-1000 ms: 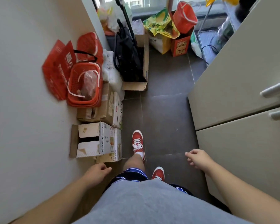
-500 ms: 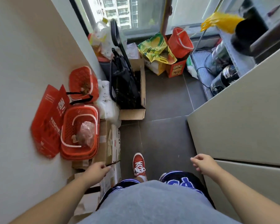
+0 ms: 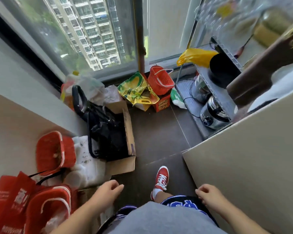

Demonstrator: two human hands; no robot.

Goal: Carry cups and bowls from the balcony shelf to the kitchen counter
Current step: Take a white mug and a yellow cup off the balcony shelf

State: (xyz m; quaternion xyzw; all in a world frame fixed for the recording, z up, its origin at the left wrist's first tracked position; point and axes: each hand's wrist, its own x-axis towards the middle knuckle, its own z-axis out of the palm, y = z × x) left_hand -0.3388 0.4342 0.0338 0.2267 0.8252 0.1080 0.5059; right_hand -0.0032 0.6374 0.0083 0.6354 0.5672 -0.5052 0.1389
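Wire shelf beyond empty right hand

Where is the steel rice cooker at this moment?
In the head view, the steel rice cooker is on the right, on the lowest level of the wire shelf, beside the pale cabinet.

Around the open cardboard box on the dark floor, a black bag sits inside it, a red basket and white foam block lie left, and a yellow-green sack with another red basket stands beyond it by the window.
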